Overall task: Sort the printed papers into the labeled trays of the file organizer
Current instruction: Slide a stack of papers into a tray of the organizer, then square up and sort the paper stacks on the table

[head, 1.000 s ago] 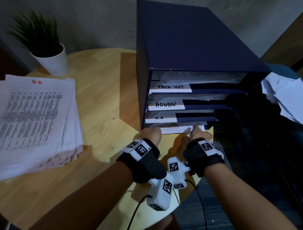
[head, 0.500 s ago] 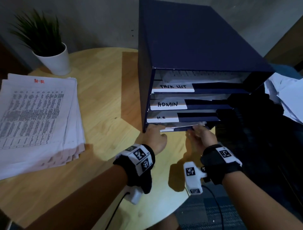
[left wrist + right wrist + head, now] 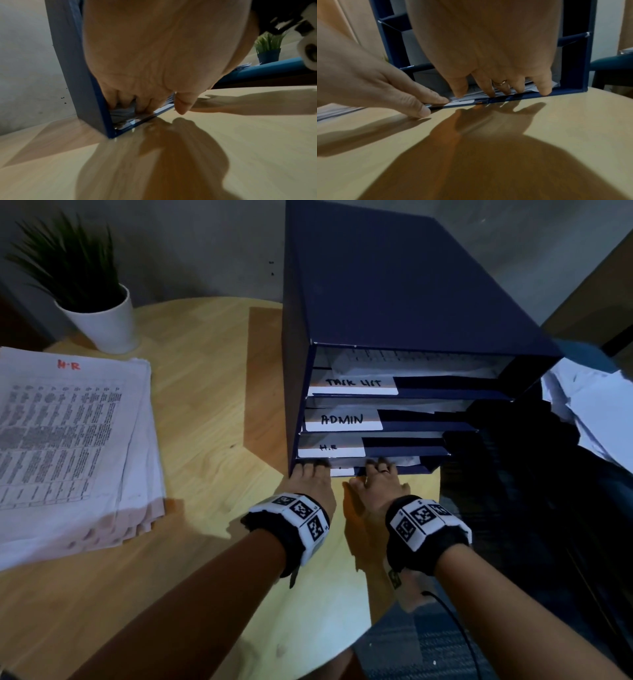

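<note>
Smooth pale wood table [image 3: 205,412], matt navy organizer [image 3: 394,285], possibly card, paper sheets [image 3: 68,440]

One file organizer [image 3: 394,313], directly ahead of both hands. It holds four trays: three carry readable labels, "TASK LIST" [image 3: 352,383], "ADMIN" [image 3: 342,419] and "H.R" [image 3: 329,447]; the bottom tray [image 3: 394,470], at the fingertips, carries a label too far hidden to read.

Two hands: one left hand [image 3: 313,482] and one right hand [image 3: 378,486]. One ring [image 3: 500,82], on the right hand.

Two wrist bands, one behind each hand.

One stack of printed papers [image 3: 68,446], well to the left of the left hand. One loose heap of papers [image 3: 596,412], well to the right of the right hand; sheet count cannot be told.

One potted plant [image 3: 99,309], beyond and left of the left hand.

One table [image 3: 212,392], under both hands.
</note>
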A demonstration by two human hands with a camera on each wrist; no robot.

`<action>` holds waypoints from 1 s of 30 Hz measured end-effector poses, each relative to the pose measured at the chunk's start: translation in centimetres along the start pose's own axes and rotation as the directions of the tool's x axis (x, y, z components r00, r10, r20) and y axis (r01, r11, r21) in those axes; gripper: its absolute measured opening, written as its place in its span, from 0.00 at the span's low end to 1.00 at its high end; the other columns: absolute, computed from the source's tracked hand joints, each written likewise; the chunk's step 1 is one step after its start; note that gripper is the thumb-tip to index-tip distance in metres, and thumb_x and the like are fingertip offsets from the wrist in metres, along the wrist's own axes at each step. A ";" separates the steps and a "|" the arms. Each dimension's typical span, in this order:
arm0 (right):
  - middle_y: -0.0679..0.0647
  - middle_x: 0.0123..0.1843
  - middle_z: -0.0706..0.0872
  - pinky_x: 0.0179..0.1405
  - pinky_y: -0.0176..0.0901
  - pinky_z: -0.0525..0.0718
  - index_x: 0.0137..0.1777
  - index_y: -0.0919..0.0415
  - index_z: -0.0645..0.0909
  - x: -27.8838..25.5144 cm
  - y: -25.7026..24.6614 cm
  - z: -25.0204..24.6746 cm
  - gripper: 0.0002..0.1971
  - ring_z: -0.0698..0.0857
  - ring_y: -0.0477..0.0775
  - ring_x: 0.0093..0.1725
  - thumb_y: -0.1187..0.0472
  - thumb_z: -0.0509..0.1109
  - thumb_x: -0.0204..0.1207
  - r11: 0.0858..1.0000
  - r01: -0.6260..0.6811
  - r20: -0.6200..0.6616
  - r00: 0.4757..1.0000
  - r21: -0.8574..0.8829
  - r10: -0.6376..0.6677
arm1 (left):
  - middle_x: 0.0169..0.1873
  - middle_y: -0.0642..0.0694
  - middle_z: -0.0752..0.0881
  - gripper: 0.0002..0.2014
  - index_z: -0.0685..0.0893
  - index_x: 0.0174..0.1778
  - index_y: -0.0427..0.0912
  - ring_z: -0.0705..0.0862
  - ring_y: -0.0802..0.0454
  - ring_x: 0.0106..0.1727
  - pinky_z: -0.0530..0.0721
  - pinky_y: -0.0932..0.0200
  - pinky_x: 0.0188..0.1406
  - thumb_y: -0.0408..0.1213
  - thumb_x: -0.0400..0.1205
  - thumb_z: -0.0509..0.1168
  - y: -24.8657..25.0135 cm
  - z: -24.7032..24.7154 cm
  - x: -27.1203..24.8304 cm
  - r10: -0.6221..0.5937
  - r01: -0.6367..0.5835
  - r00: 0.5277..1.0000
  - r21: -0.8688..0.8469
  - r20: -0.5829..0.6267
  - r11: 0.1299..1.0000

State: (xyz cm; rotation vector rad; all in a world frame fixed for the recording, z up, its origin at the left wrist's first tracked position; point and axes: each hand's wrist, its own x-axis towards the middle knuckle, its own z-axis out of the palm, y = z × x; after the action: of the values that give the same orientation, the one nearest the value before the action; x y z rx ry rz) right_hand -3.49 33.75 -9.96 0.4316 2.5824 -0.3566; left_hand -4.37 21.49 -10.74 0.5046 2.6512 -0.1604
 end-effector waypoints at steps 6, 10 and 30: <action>0.56 0.86 0.42 0.81 0.62 0.49 0.84 0.53 0.46 -0.7 0.5 0.3 0.32 0.41 0.57 0.85 0.45 0.51 0.84 0.998 0.023 0.022 1.000 -0.062 -0.022 | 0.78 0.37 0.64 0.28 0.58 0.80 0.31 0.61 0.39 0.78 0.50 0.46 0.80 0.39 0.85 0.53 1.6 -1.7 -0.2 -0.003 -0.019 0.993 0.184 0.122 0.983; 0.58 0.85 0.36 0.82 0.61 0.50 0.84 0.53 0.41 -1.5 -0.7 0.5 0.34 0.41 0.59 0.85 0.47 0.53 0.84 0.991 0.015 0.038 0.999 -0.130 -0.010 | 0.74 0.36 0.69 0.26 0.63 0.77 0.30 0.66 0.40 0.74 0.55 0.49 0.79 0.38 0.84 0.54 -0.2 -0.9 -0.5 0.052 -0.049 0.998 0.060 -0.041 0.997; 0.58 0.73 0.78 0.70 0.45 0.75 0.72 0.60 0.74 -9.3 -14.1 2.8 0.20 0.77 0.60 0.71 0.55 0.53 0.85 0.836 0.542 0.252 0.823 -0.085 -0.508 | 0.69 0.41 0.77 0.19 0.77 0.71 0.41 0.80 0.41 0.65 0.81 0.50 0.61 0.30 0.86 0.50 -16.1 -1.0 -11.6 -0.377 0.254 0.904 -0.458 -0.200 0.852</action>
State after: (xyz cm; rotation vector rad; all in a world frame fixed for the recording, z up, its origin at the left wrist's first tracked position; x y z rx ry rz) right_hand 0.27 17.68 -5.19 -0.3796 2.4438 -0.3619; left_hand -1.08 3.02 -4.30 -0.0704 2.9110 0.4180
